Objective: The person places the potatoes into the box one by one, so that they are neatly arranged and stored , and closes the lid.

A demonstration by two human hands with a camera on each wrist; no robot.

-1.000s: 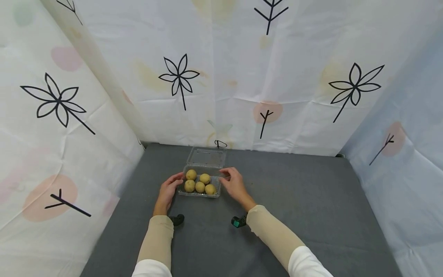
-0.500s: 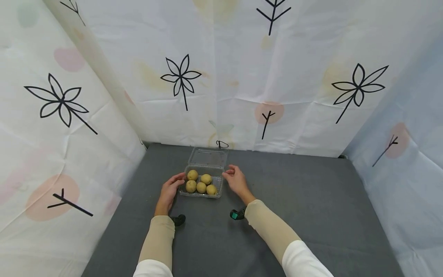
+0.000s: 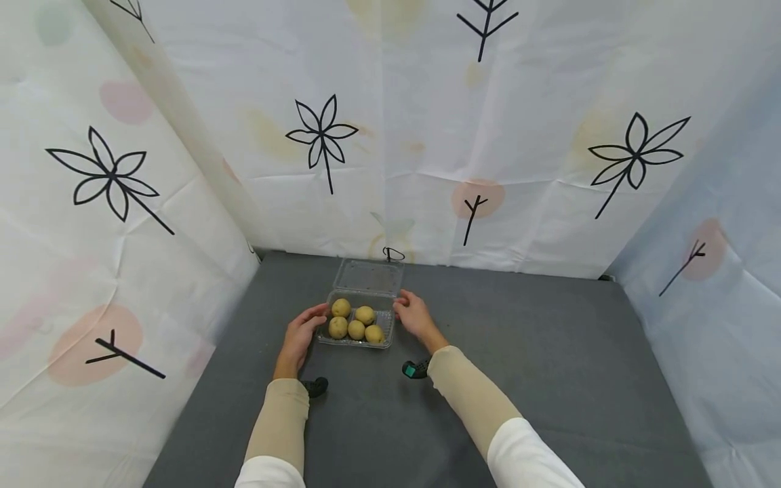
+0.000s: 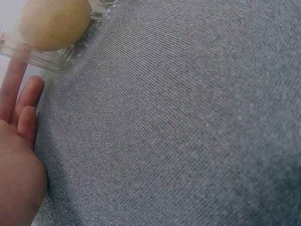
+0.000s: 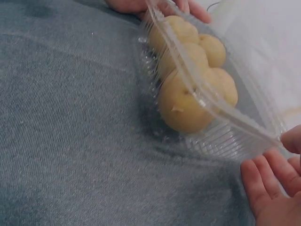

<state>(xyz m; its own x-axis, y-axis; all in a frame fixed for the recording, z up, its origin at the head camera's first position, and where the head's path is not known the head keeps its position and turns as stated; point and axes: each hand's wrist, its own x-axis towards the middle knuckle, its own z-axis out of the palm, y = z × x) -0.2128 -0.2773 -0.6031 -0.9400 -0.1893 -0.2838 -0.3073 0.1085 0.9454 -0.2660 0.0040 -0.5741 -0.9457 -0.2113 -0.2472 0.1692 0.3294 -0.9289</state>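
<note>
A clear plastic clamshell box (image 3: 383, 344) lies on the table with its lid (image 3: 369, 278) folded back. Inside are several round yellow-tan potatoes (image 3: 356, 330), also visible through the wall in the right wrist view as potatoes (image 5: 186, 101). My left hand (image 3: 297, 337) rests against the left side of the box; its extended fingers (image 4: 13, 87) touch the wall in the left wrist view. At the back right corner, my right hand (image 3: 416, 318) has its thumb (image 5: 292, 139) at the rim and its fingers close underneath, pinching the corner.
A grey cloth covers the table (image 3: 518, 379). White curtains (image 3: 427, 135) printed with plants enclose it at the back and both sides. A black device (image 3: 416, 369) sits under the right wrist and another black device (image 3: 315, 387) by the left wrist.
My right hand has moved from the right rim slightly outward and back, its fingers coming to the back right corner. The left hand and potatoes keep their places.
</note>
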